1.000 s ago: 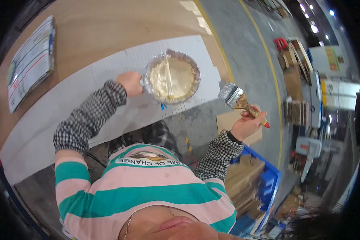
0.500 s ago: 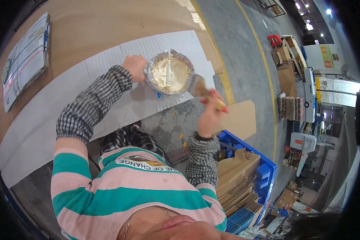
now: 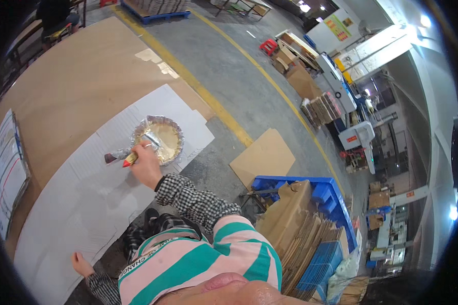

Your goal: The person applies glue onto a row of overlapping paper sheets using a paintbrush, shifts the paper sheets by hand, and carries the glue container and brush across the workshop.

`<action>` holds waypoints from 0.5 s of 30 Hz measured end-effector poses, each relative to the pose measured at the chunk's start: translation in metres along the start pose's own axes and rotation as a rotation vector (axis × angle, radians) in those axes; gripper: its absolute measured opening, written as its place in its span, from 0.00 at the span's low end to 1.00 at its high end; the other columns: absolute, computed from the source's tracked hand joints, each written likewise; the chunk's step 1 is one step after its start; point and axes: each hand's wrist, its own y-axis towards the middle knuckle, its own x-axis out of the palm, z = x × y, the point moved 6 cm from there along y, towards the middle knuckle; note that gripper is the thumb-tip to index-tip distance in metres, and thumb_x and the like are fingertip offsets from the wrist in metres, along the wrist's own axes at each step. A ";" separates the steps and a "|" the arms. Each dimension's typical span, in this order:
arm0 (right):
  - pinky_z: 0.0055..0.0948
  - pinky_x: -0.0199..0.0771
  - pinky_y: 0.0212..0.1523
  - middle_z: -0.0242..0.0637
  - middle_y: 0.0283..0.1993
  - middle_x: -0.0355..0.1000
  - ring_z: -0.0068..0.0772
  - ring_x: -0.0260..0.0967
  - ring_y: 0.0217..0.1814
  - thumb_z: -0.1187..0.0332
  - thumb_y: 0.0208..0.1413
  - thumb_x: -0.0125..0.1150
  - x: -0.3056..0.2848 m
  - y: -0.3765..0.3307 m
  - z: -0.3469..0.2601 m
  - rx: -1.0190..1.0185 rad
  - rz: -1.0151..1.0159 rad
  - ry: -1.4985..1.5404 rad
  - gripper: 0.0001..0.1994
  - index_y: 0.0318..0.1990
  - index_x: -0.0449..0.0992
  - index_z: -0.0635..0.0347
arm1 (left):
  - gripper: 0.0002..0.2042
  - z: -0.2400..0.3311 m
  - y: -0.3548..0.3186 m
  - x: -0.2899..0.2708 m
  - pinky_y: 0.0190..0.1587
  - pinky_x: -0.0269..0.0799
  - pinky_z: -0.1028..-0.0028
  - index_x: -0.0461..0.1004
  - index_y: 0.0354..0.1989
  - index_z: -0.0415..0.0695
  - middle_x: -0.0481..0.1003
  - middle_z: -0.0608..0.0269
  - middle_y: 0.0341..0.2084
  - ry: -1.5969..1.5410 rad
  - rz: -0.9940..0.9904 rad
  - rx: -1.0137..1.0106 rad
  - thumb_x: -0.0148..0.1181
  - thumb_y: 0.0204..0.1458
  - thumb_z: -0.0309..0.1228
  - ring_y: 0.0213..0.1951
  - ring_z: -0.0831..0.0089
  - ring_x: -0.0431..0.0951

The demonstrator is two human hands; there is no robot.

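My right hand point(image 3: 146, 166) is closed around a flat paste brush point(image 3: 131, 159) with a yellow, red-tipped handle. The brush head is inside a round bowl point(image 3: 182, 145) lined with clear plastic film. Pale cream paste point(image 3: 169, 137) coats the inside of the bowl, and a strip crosses its top. Beneath the bowl lies a large white sheet point(image 3: 81, 198). Far from the bowl, my left hand point(image 3: 82, 265) is at the sheet's near edge at lower left; its fingers are too small and turned away to read. Beside the bowl is a dark-ended piece in clear plastic point(image 3: 116, 154).
Brown board point(image 3: 86, 66) spreads under the white sheet. A strapped stack of printed sheets point(image 3: 7, 173) lies at far left. To my right, a blue pallet point(image 3: 336, 203) stands by upright cardboard sheets point(image 3: 295, 234). A flat cardboard piece point(image 3: 264, 157) is on the floor. A person point(image 3: 56, 20) sits at upper left.
My left hand has let go of the bowl's rim and moved down to the near edge of the sheet. My right hand has brought the brush back into the bowl. The view has turned.
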 end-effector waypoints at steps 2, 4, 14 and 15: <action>0.39 0.66 0.41 0.45 0.43 0.62 0.49 0.64 0.43 0.76 0.37 0.62 0.011 -0.003 0.001 -0.033 -0.032 -0.078 0.14 0.35 0.70 0.63 | 0.14 -0.048 -0.010 -0.009 0.37 0.69 0.76 0.71 0.40 0.35 0.73 0.59 0.32 -0.176 0.002 -0.231 0.54 0.52 0.34 0.35 0.72 0.73; 0.42 0.66 0.41 0.46 0.43 0.62 0.50 0.63 0.45 0.77 0.35 0.61 0.023 -0.007 0.003 -0.039 -0.048 -0.157 0.15 0.35 0.70 0.63 | 0.14 -0.071 -0.016 -0.015 0.34 0.68 0.76 0.71 0.40 0.36 0.73 0.60 0.31 -0.298 0.015 -0.367 0.55 0.52 0.35 0.33 0.73 0.73; 0.41 0.65 0.47 0.51 0.42 0.65 0.50 0.63 0.45 0.73 0.47 0.48 0.056 -0.017 -0.002 -0.016 -0.307 -0.452 0.11 0.39 0.68 0.66 | 0.08 -0.073 -0.053 -0.035 0.27 0.69 0.75 0.72 0.28 0.39 0.72 0.62 0.21 -0.521 -0.091 -0.555 0.54 0.50 0.32 0.25 0.75 0.71; 0.38 0.66 0.47 0.48 0.44 0.66 0.44 0.64 0.42 0.73 0.50 0.48 0.053 -0.019 -0.014 -0.048 -0.230 -0.304 0.12 0.43 0.67 0.67 | 0.09 -0.076 -0.058 -0.033 0.27 0.69 0.76 0.72 0.30 0.39 0.72 0.62 0.21 -0.527 -0.159 -0.583 0.56 0.50 0.33 0.25 0.75 0.72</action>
